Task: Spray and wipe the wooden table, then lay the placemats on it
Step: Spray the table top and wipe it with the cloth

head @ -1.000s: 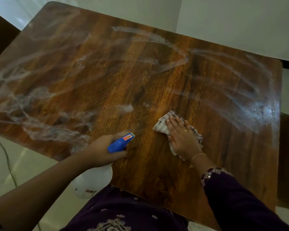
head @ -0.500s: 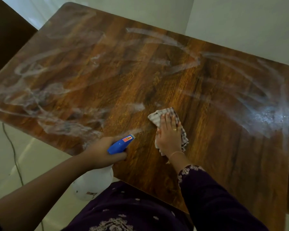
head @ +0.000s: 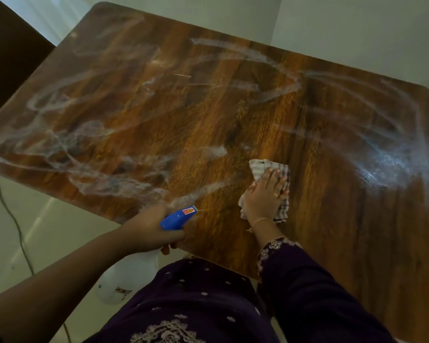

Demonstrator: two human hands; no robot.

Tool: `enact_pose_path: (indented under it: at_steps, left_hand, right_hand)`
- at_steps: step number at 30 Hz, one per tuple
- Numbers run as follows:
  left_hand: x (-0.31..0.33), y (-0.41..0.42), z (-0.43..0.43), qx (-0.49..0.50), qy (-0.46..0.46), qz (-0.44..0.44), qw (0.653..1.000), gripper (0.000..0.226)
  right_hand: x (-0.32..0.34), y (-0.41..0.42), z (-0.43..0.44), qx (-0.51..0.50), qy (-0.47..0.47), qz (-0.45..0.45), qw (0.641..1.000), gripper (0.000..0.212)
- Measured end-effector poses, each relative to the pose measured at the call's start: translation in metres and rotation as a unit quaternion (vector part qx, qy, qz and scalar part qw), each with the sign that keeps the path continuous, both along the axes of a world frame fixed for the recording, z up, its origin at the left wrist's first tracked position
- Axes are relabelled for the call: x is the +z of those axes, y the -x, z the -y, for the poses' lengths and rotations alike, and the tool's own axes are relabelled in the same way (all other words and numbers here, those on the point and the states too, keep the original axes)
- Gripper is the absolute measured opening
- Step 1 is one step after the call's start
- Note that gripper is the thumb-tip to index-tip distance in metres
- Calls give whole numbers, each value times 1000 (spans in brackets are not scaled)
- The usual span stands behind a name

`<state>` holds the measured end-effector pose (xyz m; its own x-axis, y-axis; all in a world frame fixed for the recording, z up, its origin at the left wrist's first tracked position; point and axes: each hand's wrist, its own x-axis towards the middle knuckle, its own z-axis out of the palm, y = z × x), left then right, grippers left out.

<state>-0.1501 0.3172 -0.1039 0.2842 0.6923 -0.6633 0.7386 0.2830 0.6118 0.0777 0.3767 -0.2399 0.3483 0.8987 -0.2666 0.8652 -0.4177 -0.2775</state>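
The surface (head: 332,219) shows wet streaks (head: 109,186), so our right hand (head: 264,199), fingers straight, presses the cloth (head: 260,167) flat while our left hand (head: 146,231) keeps its grip clamped on the bottle (head: 177,215), ready.

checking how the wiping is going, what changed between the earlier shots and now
The right hand, pressing flat on the checked cloth, slid it leftward along the near part of the wooden table, and its fingers turned from angling left to angling right. Nothing was picked up or let go. The left hand keeps its grip on the spray bottle at the near edge, and the white streaks remain.
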Motion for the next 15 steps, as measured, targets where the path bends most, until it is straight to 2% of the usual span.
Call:
enact_pose_path:
  at_steps: [3, 7, 13, 15]
  left_hand:
    - [-2, 11, 7, -7, 2, -5, 1000, 16]
    - [-3, 25, 7, -18, -4, -2, 1000, 10]
    - [-4, 47, 8, -35, -11, 8, 999, 8]
    - [-5, 52, 9, -40, -15, 8, 999, 8]
  right_hand:
    - [-2, 18, 23, 60, -1, -1, 998, 61]
    - [-4, 7, 36, 99, 0, -8, 995, 60]
    - [-3, 41, 32, 35, 17, 1, 999, 62]
    - [-5, 69, 32, 70, 8, -3, 998, 64]
